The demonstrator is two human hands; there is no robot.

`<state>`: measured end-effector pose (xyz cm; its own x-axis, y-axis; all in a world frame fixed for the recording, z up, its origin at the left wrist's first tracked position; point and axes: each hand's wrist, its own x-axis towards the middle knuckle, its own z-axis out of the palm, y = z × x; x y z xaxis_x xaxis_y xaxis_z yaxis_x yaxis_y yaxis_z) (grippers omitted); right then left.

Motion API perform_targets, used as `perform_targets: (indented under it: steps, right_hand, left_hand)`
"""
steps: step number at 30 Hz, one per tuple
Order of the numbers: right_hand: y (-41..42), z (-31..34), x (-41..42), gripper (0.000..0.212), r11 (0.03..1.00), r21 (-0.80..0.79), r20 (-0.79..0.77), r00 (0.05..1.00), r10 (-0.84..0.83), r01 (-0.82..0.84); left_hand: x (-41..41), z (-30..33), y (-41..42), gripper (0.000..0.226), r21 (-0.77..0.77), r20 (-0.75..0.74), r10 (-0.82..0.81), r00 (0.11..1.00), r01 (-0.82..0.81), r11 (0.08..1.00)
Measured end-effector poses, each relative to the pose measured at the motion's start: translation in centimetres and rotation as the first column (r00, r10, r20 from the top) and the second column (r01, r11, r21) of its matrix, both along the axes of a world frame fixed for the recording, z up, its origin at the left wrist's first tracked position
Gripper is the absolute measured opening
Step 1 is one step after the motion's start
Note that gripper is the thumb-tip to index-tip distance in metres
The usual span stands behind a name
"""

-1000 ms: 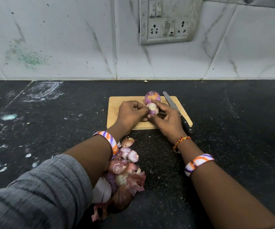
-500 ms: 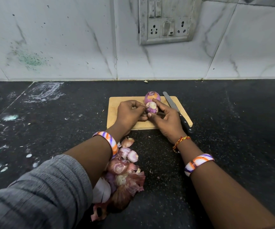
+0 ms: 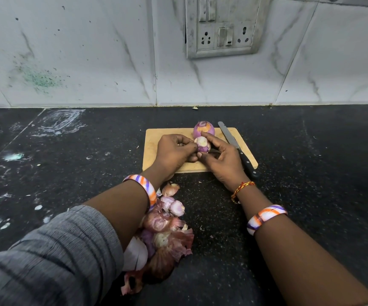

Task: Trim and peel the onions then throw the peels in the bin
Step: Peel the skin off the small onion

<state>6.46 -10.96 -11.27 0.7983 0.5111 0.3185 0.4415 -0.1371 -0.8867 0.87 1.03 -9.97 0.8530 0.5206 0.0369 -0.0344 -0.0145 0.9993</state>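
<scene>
White marble-veined wall tiles (image 3: 90,51) with a socket panel (image 3: 221,26) above black speckled counter (image 3: 322,162)

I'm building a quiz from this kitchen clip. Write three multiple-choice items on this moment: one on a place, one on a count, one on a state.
1. Where does the knife lie?
A. on the right edge of the cutting board
B. among the peels
C. against the wall

2. How many onions are over the board?
A. one
B. two
C. four

3. What is happening with the small onion?
A. it lies untouched
B. both hands hold it
C. the knife is cutting it

Answers: 1 A, its blade rests there beside the right hand. 2 B, the held one and a larger onion behind. 3 B, the left hand and right hand pinch it.
</scene>
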Motion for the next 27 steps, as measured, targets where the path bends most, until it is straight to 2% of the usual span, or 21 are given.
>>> perform_targets:
  steps: [9,18,24,27]
  right_hand:
    - [-0.1,0.17,-0.21,0.053,1.0,0.013,-0.01,1.0,0.014,-0.014]
    - [0.06,0.16,-0.15,0.054,0.998,0.061,-0.068,0.997,0.023,-0.019]
    - [0.09,-0.09,0.01,0.056,1.0,0.007,-0.001,1.0,0.01,-0.01]
    - [-0.03,0.02,-0.01,0.056,1.0,-0.003,0.011,1.0,0.018,-0.018]
  left_hand:
    - [0.31,-0.35,-0.06,0.019,0.053,-0.015,0.037,0.999,-0.036,0.998]
    - [0.51,-0.57,0.33,0.013,-0.011,0.011,0.059,0.998,-0.059,0.998]
    - [0.51,-0.3,0.22,0.017,-0.09,0.046,0.027,0.999,-0.023,0.996]
    - [0.54,-0.4,0.2,0.009,-0.053,0.034,0.009,0.999,-0.007,0.999]
